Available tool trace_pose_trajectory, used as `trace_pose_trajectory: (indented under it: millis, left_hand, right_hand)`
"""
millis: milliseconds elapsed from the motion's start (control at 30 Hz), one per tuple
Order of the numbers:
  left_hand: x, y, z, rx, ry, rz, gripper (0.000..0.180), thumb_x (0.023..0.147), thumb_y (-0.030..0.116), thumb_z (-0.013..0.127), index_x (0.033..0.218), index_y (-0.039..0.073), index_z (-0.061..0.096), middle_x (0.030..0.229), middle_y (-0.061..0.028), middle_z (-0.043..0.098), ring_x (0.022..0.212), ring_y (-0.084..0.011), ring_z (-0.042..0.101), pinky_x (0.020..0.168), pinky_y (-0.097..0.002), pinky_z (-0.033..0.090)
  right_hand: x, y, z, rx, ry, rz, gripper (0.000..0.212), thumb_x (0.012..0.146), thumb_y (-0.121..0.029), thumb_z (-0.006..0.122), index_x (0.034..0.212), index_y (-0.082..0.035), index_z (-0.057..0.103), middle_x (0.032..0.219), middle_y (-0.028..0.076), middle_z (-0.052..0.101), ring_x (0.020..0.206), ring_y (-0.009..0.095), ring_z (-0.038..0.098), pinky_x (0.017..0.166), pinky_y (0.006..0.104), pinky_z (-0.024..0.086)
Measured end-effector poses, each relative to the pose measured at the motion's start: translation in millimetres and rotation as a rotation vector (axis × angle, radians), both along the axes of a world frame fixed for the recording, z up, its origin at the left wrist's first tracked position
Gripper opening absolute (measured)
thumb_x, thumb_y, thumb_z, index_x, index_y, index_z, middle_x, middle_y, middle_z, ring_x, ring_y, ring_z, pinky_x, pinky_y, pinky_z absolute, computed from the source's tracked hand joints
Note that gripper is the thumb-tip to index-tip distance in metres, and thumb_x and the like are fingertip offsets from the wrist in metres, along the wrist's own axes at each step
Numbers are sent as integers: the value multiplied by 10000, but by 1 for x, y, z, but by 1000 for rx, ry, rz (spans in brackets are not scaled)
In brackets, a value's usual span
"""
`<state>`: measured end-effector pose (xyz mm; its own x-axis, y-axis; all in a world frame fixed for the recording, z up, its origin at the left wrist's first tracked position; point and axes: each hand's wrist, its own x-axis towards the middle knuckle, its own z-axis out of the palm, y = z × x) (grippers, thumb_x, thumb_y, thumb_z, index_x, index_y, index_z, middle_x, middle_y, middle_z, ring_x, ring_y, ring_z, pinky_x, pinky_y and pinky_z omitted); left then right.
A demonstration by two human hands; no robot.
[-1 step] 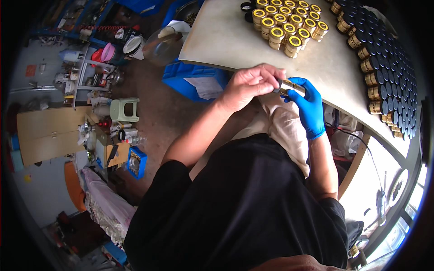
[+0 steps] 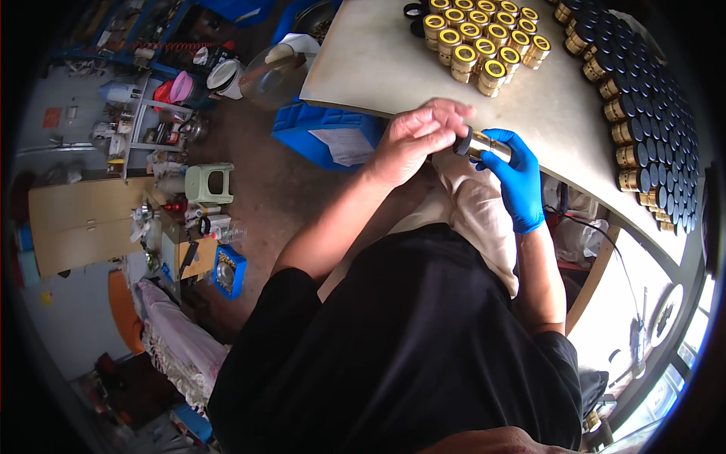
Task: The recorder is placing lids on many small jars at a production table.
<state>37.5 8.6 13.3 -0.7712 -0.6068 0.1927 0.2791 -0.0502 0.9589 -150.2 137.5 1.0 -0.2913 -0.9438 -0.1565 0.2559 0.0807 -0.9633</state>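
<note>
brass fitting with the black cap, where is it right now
In the head view the brass fitting sits centre-right, held between the bare left hand and the blue-gloved right hand, just off the table's near edge.

A short brass cylinder (image 2: 484, 145) with a black cap on its left end lies tilted above the lap.
</note>
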Motion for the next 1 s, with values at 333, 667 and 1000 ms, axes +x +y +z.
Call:
trace_pose_trajectory:
  millis: [333, 667, 1000]
  left_hand:
    - [15, -10, -11, -315, -158, -32, 585, 1059, 141, 654, 1588, 47, 424, 1171, -9, 618, 1057, -96, 609, 922, -272, 529]
    - [5, -21, -1, -422, -316, 80, 721, 830, -59, 623, 1514, 148, 531, 1420, -27, 622, 1187, -183, 632, 961, -347, 518]
    - [-43, -215, -16, -1138, -689, 470, 562, 830, 129, 750, 1376, 120, 618, 1459, -113, 589, 1365, -340, 544, 1146, -454, 459]
  right_hand:
    - [-2, -3, 2, -34, 79, -30, 369, 915, 12, 768, 1263, 10, 645, 1200, 80, 687, 1110, 156, 657, 968, 311, 560]
    - [-12, -12, -5, -123, 202, -38, 445, 892, 32, 732, 1323, -5, 628, 1319, 71, 648, 1234, 180, 621, 1029, 329, 533]
    - [-46, -27, -17, -257, 502, -306, 651, 860, 81, 691, 1487, -8, 540, 1408, 110, 624, 1314, 212, 602, 1149, 364, 452]
